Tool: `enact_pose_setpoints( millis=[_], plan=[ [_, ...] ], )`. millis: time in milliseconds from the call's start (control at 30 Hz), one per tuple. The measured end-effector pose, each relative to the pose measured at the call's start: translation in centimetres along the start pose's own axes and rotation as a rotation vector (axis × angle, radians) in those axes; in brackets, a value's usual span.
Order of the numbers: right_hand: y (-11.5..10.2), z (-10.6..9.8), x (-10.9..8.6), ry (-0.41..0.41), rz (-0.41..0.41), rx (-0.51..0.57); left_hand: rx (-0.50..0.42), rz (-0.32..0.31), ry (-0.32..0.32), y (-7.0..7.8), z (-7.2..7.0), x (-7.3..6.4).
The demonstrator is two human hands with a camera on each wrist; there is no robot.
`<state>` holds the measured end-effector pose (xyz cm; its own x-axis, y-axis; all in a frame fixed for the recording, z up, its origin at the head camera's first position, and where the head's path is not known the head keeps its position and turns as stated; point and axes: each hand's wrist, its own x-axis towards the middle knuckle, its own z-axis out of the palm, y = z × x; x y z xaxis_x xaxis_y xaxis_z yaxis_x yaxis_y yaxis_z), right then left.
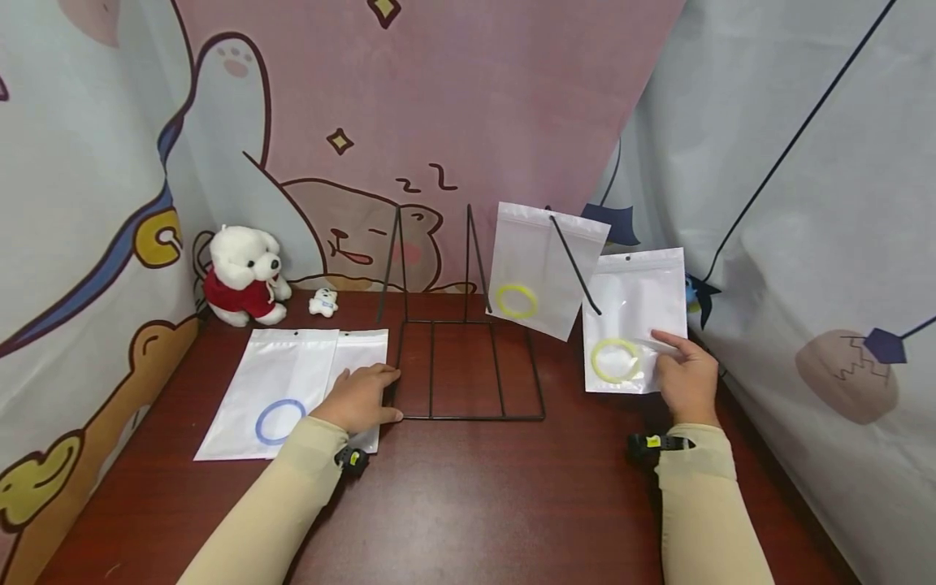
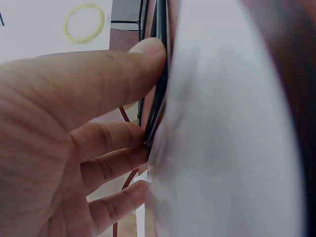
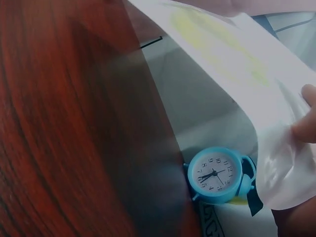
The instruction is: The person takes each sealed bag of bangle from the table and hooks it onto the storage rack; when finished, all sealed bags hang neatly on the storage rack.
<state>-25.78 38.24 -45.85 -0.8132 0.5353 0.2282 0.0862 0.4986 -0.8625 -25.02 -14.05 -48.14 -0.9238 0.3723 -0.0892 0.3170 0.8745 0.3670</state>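
A black wire rack (image 1: pixel 468 370) stands mid-table. My left hand (image 1: pixel 361 398) holds its front left edge, with the thumb (image 2: pixel 123 69) against the wire (image 2: pixel 157 89) and the fingers curled beside it. Under that hand lie two overlapping white pouches (image 1: pixel 281 382), one showing a blue ring (image 1: pixel 279 421). My right hand (image 1: pixel 683 374) pinches the lower right of a white pouch with a yellow ring (image 1: pixel 632 321) and holds it tilted up off the table; the right wrist view shows this pouch (image 3: pixel 232 59) from below. Another yellow-ring pouch (image 1: pixel 544 268) leans on the rack's right upright.
A white teddy bear in red (image 1: pixel 244 276) and a tiny white toy (image 1: pixel 322 302) sit at the back left. Printed curtains close in on three sides. A blue alarm clock (image 3: pixel 217 175) shows past the table's (image 1: pixel 475 504) right edge.
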Motion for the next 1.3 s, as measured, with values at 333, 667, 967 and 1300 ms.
enact_pose_setpoints(
  millis=[333,667,967,1300],
  plan=[
    [0.2,-0.2,0.7,0.196,0.084,0.412,-0.007,-0.014,-0.009,0.0,-0.1,-0.1],
    [-0.1,-0.1,0.6,0.231,0.092,0.713,-0.011,-0.011,-0.006,0.0,-0.1,0.0],
    [-0.4,-0.1,0.4,0.11,0.064,0.884,-0.016,-0.013,-0.009,0.0,0.1,-0.1],
    [-1.0,-0.5,-0.4,-0.154,0.026,1.012,-0.014,-0.01,-0.006,-0.1,0.1,0.0]
  ],
)
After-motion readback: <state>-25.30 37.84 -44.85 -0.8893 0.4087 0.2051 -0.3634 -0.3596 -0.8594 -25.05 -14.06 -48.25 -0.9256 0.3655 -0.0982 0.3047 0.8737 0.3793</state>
